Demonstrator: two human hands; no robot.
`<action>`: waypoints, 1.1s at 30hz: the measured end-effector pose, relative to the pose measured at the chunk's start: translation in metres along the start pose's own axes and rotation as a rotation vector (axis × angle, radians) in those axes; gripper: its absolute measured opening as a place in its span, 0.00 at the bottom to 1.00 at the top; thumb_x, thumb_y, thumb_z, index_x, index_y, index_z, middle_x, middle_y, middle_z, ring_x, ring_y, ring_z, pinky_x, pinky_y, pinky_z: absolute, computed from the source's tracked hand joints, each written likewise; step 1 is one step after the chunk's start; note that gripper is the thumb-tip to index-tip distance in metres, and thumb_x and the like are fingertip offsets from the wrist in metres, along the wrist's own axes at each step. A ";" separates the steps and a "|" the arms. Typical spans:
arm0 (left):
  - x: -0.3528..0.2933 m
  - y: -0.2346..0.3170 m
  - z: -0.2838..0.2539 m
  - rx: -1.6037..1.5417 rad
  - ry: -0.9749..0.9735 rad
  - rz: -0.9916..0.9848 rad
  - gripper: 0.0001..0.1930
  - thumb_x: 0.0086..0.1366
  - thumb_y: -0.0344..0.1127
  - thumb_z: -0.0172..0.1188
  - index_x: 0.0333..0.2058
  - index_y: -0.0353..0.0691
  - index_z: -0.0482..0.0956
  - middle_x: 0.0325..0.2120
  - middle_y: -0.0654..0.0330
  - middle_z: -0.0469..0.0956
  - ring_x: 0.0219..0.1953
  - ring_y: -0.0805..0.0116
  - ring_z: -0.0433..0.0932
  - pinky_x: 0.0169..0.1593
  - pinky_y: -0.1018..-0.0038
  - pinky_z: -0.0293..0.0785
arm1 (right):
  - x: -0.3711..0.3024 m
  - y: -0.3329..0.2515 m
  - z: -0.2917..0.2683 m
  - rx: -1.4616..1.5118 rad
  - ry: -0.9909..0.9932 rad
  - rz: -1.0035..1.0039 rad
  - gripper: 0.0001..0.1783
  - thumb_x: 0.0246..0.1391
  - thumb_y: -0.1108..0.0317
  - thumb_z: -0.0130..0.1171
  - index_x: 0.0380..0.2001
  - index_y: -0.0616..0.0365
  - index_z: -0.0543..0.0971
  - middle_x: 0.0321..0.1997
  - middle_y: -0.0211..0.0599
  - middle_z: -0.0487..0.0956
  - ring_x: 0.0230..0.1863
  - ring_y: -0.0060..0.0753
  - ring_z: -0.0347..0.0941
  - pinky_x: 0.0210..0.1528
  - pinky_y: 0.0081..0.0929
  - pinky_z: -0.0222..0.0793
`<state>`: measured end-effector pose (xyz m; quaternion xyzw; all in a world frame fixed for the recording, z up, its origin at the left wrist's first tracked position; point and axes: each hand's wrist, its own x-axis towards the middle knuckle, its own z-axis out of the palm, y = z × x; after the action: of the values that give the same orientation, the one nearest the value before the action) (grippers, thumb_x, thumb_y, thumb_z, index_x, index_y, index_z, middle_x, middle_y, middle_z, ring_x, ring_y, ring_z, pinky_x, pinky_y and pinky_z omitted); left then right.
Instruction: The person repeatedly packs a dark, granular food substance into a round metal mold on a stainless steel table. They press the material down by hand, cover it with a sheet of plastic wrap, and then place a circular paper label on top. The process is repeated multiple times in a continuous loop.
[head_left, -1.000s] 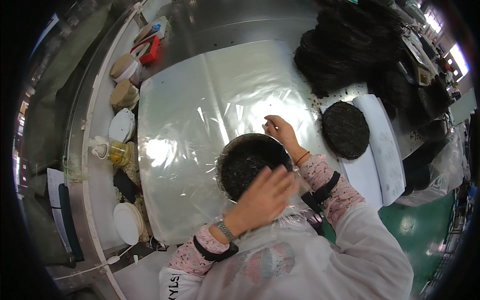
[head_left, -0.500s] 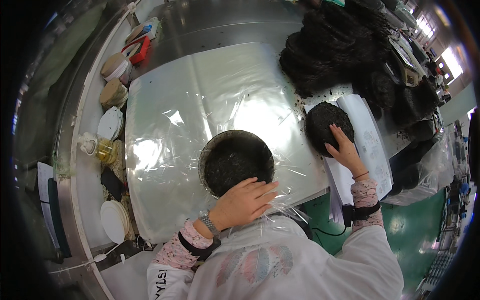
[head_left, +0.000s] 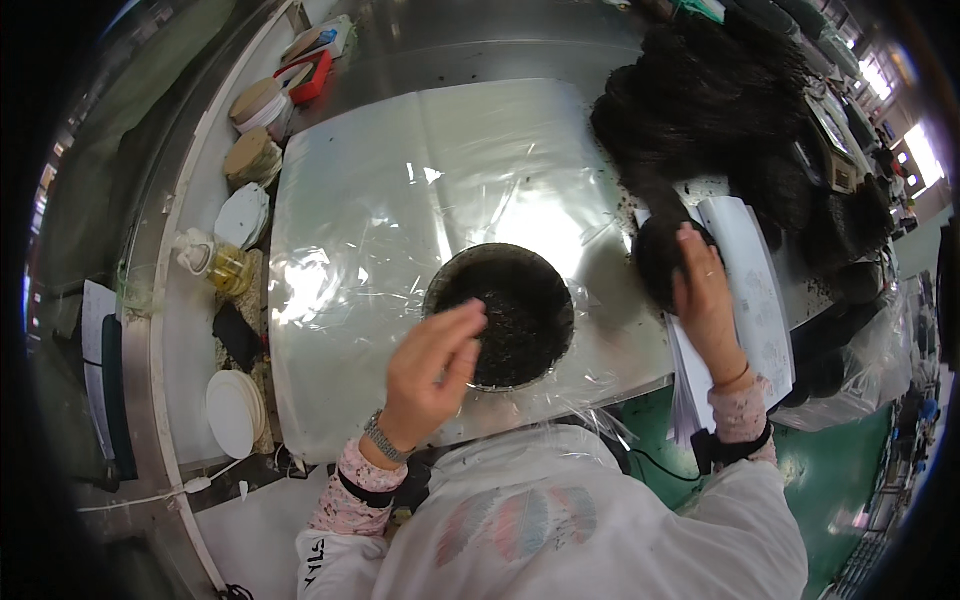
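A round, pan-like container (head_left: 436,290) with a thin pale rim stands on the clear plastic sheeting in front of me; dark, crumbly-looking matter (head_left: 520,325) lies inside it. My left hand (head_left: 432,372) hovers over its left rim, slightly blurred, with fingers stretched out and nothing in them. To the right, my right hand (head_left: 706,300) grips the right edge of a black round cake (head_left: 662,258) of rough matter. The cake looks tilted, its face in shade, above a stack of white papers (head_left: 752,270). Whether its lower edge touches the papers is hidden.
A big heap of similar black cakes (head_left: 700,100) fills the back right. Along the left edge sit paper-disc stacks (head_left: 252,160), a red box (head_left: 312,78), a jar of yellow liquid (head_left: 228,268) and white discs (head_left: 235,412). Plastic sheeting (head_left: 350,200) covers the table's middle.
My left hand has lifted off the container's near rim and moved left. My right hand has tilted the black cake, which earlier lay flatter. The whole view has shifted slightly.
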<state>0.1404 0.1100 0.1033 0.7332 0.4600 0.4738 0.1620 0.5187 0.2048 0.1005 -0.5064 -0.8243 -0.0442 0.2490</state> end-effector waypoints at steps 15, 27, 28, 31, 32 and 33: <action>0.023 -0.013 0.002 0.420 -0.584 -0.262 0.62 0.49 0.51 0.80 0.67 0.13 0.51 0.63 0.31 0.61 0.62 0.38 0.67 0.67 0.58 0.67 | 0.061 -0.119 0.062 0.127 -0.676 -0.512 0.57 0.49 0.44 0.72 0.68 0.79 0.61 0.75 0.65 0.57 0.73 0.66 0.55 0.72 0.46 0.60; 0.022 -0.039 0.034 0.451 -0.619 -0.356 0.39 0.61 0.46 0.71 0.61 0.21 0.68 0.47 0.43 0.78 0.49 0.47 0.77 0.53 0.60 0.76 | 0.076 -0.065 0.031 0.571 -0.626 -0.117 0.53 0.42 0.59 0.81 0.69 0.65 0.67 0.71 0.62 0.64 0.67 0.65 0.65 0.69 0.40 0.65; 0.026 -0.030 0.025 0.348 -0.554 -0.288 0.36 0.62 0.46 0.70 0.60 0.24 0.71 0.48 0.44 0.79 0.49 0.48 0.78 0.53 0.61 0.76 | 0.065 -0.038 0.011 0.448 -0.505 0.024 0.56 0.40 0.60 0.82 0.71 0.62 0.64 0.71 0.61 0.62 0.68 0.65 0.64 0.70 0.41 0.65; 0.018 -0.024 0.012 0.072 -0.570 -0.170 0.27 0.64 0.44 0.68 0.56 0.32 0.78 0.49 0.47 0.81 0.50 0.50 0.79 0.53 0.62 0.76 | -0.028 0.077 0.040 -0.074 -0.550 0.103 0.64 0.39 0.62 0.82 0.75 0.61 0.54 0.74 0.60 0.58 0.72 0.66 0.59 0.71 0.46 0.62; 0.005 -0.034 0.022 0.018 -0.707 -0.174 0.24 0.65 0.43 0.67 0.54 0.33 0.80 0.48 0.48 0.82 0.50 0.51 0.80 0.53 0.62 0.76 | -0.056 0.100 0.054 -0.222 -0.590 0.127 0.66 0.39 0.63 0.82 0.76 0.60 0.51 0.74 0.60 0.57 0.73 0.66 0.58 0.72 0.48 0.61; -0.001 -0.037 0.028 -0.029 -0.842 -0.184 0.21 0.66 0.42 0.66 0.52 0.35 0.82 0.48 0.49 0.83 0.49 0.51 0.80 0.53 0.63 0.77 | -0.068 0.112 0.058 -0.185 -0.560 0.061 0.58 0.44 0.68 0.77 0.75 0.62 0.54 0.76 0.60 0.56 0.73 0.64 0.59 0.72 0.46 0.61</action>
<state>0.1448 0.1340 0.0632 0.8163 0.4104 0.1231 0.3875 0.6177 0.2229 -0.0013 -0.5438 -0.8380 0.0297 -0.0343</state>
